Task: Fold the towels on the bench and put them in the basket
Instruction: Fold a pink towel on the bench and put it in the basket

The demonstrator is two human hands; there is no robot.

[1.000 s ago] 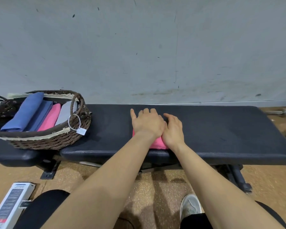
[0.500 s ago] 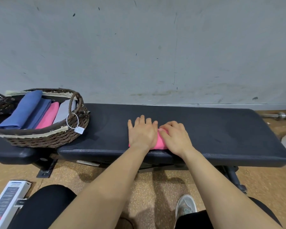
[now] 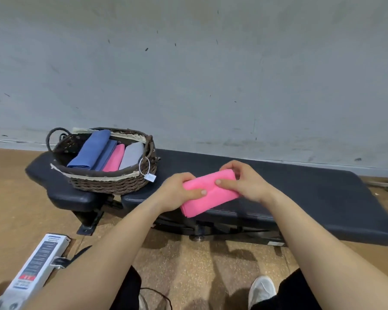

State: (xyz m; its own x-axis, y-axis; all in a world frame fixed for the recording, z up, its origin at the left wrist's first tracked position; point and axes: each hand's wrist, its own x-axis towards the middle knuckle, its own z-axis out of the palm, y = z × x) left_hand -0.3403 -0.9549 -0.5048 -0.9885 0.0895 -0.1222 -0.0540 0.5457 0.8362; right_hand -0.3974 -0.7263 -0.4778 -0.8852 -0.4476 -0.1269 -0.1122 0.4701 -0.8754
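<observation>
Grey plaster wall [image 3: 211,74] backs the station; a black padded bench [image 3: 311,198] runs along its foot over a tan cork-like floor [image 3: 188,253]. A dark brown woven wicker basket [image 3: 103,175] sits on the bench's left end. It already holds a folded blue towel [image 3: 92,151], a folded pink towel [image 3: 115,158] and a folded grey towel [image 3: 132,155], packed side by side.

We hold the folded bright pink towel [image 3: 211,193] just right of the basket, and it appears raised off the pad at the bench's front edge. The left hand [image 3: 177,193] pinches the end nearer the basket, thumb on top. The right hand [image 3: 246,186] pinches the end away from the basket in the same way.

The towel's long axis runs roughly along the bench, with the end away from the basket angled toward the wall. The basket lies left of both hands, and the left hand is nearer. We judge the coming move to be a leftward carry, turning the towel to match the stored ones.

A white printed carton [image 3: 38,265] lies on the floor in front of the basket.
</observation>
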